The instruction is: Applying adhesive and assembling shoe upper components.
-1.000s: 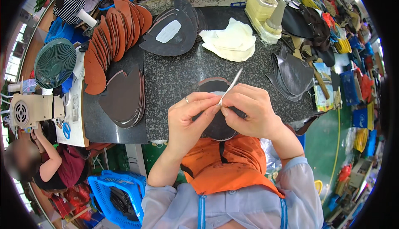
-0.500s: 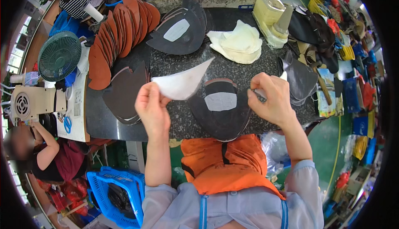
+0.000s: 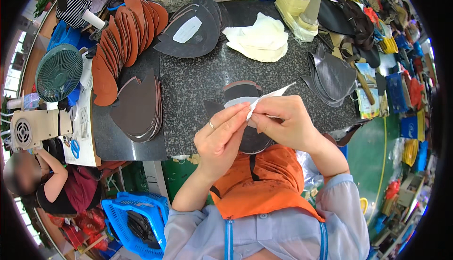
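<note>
My left hand (image 3: pixel 222 135) and my right hand (image 3: pixel 287 120) meet over the near part of the stone worktop. Both pinch a thin white curved sheet piece (image 3: pixel 278 91) between thumbs and fingers; its pointed tip sticks out to the upper right. Below my hands lies a black curved shoe-upper piece (image 3: pixel 255 142) with a brown strip (image 3: pixel 241 85) at its far end and a pale grey patch (image 3: pixel 234 101), mostly covered by my fingers. Beyond them rests a pile of cream-white pieces (image 3: pixel 259 38).
Brown-red cut pieces (image 3: pixel 125 42) stand fanned at the far left. Dark brown (image 3: pixel 137 109) and black (image 3: pixel 193 35) stacks lie nearer. To the right are grey-black pieces (image 3: pixel 330 76), a hammer (image 3: pixel 363 87) and a yellowish glue container (image 3: pixel 295 0). A co-worker (image 3: pixel 56 179) sits at left.
My left hand has moved right and my right hand slightly left, so both now grip the white sheet, which hung from the left hand alone. The grey patch is now mostly covered.
</note>
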A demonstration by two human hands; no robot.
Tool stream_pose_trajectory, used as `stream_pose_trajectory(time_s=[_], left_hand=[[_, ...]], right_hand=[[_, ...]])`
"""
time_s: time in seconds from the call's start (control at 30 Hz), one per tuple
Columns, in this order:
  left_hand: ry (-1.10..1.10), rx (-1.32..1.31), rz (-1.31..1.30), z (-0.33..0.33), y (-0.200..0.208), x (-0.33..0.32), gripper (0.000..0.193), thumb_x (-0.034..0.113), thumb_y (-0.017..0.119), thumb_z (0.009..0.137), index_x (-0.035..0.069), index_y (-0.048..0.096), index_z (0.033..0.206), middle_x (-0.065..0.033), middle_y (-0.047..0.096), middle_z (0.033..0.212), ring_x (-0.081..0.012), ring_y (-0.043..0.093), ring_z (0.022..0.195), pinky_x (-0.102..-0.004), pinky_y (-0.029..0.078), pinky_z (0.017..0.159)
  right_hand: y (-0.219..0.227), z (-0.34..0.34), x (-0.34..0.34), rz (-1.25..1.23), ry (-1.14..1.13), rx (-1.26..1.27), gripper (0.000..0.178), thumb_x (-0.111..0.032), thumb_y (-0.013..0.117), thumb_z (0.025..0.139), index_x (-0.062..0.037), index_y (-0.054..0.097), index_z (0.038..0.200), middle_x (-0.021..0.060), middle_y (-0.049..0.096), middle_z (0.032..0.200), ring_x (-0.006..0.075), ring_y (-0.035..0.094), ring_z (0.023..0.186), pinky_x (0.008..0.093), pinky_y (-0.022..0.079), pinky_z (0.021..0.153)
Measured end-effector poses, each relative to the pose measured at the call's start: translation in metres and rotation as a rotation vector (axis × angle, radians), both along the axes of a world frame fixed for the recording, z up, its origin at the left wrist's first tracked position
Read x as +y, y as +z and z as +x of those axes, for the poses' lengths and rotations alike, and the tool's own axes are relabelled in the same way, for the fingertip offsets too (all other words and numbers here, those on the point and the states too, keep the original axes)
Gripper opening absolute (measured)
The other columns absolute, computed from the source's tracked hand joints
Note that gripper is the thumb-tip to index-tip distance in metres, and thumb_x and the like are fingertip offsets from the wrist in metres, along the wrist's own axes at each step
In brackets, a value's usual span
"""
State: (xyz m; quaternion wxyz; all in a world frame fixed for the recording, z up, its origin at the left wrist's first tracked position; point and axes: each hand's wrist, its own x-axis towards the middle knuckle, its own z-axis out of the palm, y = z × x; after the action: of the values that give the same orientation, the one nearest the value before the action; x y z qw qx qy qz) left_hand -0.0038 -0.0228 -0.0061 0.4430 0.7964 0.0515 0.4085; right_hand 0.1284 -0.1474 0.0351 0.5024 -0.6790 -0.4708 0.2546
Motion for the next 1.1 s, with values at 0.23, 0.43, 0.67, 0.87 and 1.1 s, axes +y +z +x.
stream_pose_trajectory(time_s=[0.23,0.43,0.67,0.87,1.1], left_hand=[[-0.209,-0.028,0.156,-0.004,-0.015,-0.018,0.028,0.000,0.079,0.075,0.002,0.073,0.103,-0.0112,0.069,0.110,-0.0252,0.069,0.092,-0.0327,0.056,0.077],[-0.328,0.399,-0.570,-0.022,-0.045,0.019,0.058,0.003,0.078,0.077,0.003,0.057,0.131,-0.0106,0.062,0.122,-0.0174,0.057,0.113,-0.0316,0.043,0.099],[-0.006,0.587,-0.418,-0.026,-0.086,0.023,0.043,-0.005,0.066,0.084,0.004,0.058,0.125,0.0003,0.062,0.087,-0.0068,0.060,0.085,-0.0233,0.047,0.081],[0.030,0.671,-0.268,-0.023,-0.077,0.017,0.037,-0.002,0.069,0.083,0.006,0.061,0.118,-0.0037,0.064,0.088,-0.0121,0.060,0.084,-0.0275,0.046,0.079],[0.345,0.544,0.494,-0.021,-0.053,0.031,0.042,0.007,0.081,0.070,0.006,0.059,0.106,-0.0105,0.055,0.099,-0.0285,0.055,0.103,-0.0399,0.043,0.092]], right_hand=[[-0.038,0.003,-0.022,-0.171,-0.099,0.451,0.035,-0.022,0.057,0.099,0.0005,0.065,0.123,0.0074,0.072,0.098,0.0106,0.064,0.089,0.0282,0.053,0.078],[-0.043,0.009,-0.050,-0.449,0.403,-0.356,0.022,-0.021,0.064,0.090,0.0003,0.071,0.092,0.0054,0.067,0.069,0.0093,0.059,0.063,0.0378,0.050,0.058],[-0.077,0.033,-0.031,-0.638,-0.026,0.089,0.044,-0.032,0.075,0.078,0.0085,0.071,0.094,0.0239,0.069,0.079,0.0292,0.070,0.074,0.0381,0.052,0.069],[-0.088,0.033,-0.023,-0.737,-0.026,-0.019,0.047,-0.034,0.075,0.076,0.0091,0.071,0.095,0.0267,0.069,0.082,0.0352,0.071,0.082,0.0400,0.054,0.074],[-0.049,0.036,-0.042,-0.656,-0.292,-0.773,0.043,-0.037,0.077,0.076,-0.0025,0.054,0.066,0.0164,0.065,0.068,0.0281,0.068,0.069,0.0430,0.048,0.055]])
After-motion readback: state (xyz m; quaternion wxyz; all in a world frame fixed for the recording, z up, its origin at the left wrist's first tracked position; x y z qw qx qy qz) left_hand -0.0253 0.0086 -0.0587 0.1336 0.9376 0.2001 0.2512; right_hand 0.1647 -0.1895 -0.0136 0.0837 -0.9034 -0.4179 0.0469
